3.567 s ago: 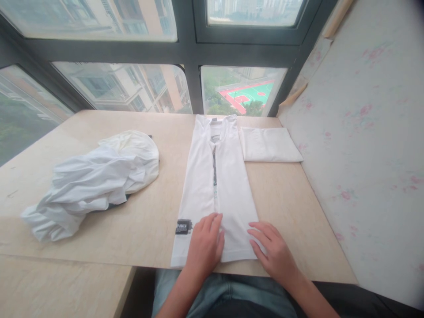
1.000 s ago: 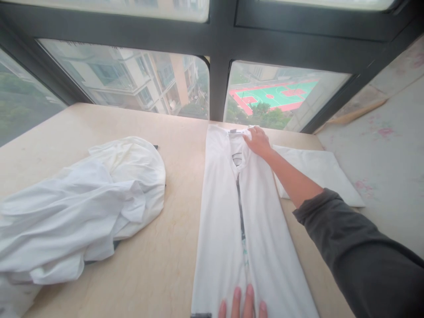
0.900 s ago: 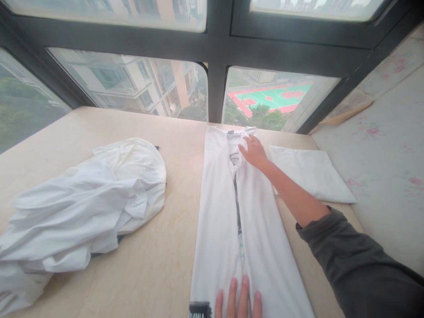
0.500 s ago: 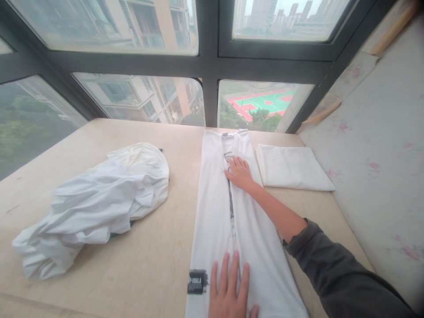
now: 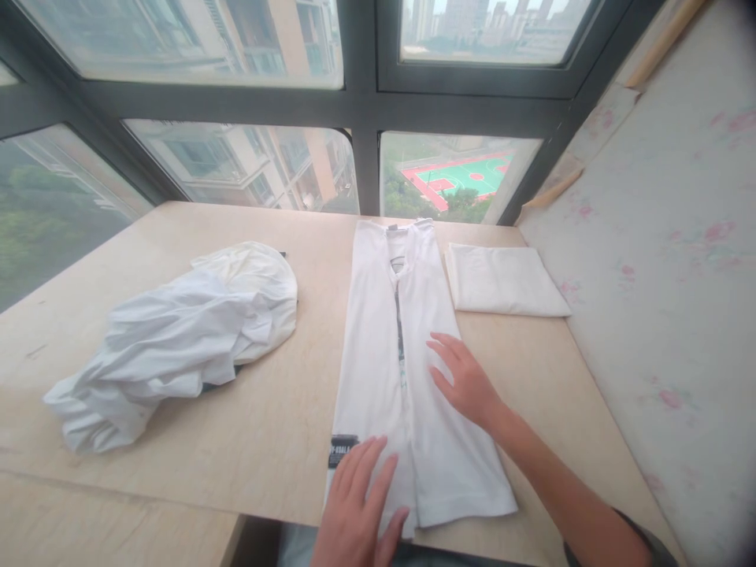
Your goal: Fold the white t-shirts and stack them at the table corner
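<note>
Shirt: white, folded lengthwise into a long strip, flat on counter, right of centre. Collar end toward window, hem end at near counter edge. Two side flaps meeting along the middle, with a thin line of dark print in the gap. Black label at left hem corner.

Left hand: palm down on hem end, fingers spread and pointing away, just right of label. Grip wide, nothing held.

Right hand: palm down on right flap, about mid-length, fingertips toward the middle gap. Grip wide, flat on the fabric, nothing held. Bare forearm, with a bit of dark sleeve at the bottom right frame edge.

Pile: crumpled white clothes on counter, left of shirt, clear gap between. Something dark under near edge, too little visible to tell what.

Folded cloth: neat white rectangle, just right of shirt's collar end. Touching or not: cannot tell.

Wall at right: pale, faint pink flower marks. Outside window: buildings, trees, green-and-red court.
</note>
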A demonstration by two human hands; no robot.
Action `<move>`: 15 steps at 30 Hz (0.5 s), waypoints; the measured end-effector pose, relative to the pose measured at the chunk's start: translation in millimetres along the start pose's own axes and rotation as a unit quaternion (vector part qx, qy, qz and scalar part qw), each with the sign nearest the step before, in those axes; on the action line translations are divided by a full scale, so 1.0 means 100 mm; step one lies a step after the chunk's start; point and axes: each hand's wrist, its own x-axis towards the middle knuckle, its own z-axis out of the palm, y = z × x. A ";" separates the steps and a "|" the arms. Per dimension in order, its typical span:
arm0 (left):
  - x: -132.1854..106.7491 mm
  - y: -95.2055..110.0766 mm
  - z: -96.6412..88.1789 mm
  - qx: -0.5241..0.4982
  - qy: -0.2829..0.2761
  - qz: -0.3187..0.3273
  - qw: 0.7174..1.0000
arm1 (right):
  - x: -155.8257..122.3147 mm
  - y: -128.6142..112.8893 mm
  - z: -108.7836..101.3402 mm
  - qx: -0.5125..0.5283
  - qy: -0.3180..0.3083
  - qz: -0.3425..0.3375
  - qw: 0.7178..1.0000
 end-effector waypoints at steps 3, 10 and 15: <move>-0.28 -0.18 -0.11 0.005 0.014 0.018 1.000 | -0.73 -0.16 -0.18 0.013 -0.006 -0.026 1.000; -0.56 -0.30 -0.07 0.024 0.013 0.049 0.998 | -1.76 -0.42 -0.27 -0.054 -0.074 -0.037 0.995; -0.70 -0.33 -0.05 0.001 0.036 0.103 0.994 | -1.97 -0.46 -0.26 -0.123 -0.092 -0.104 0.983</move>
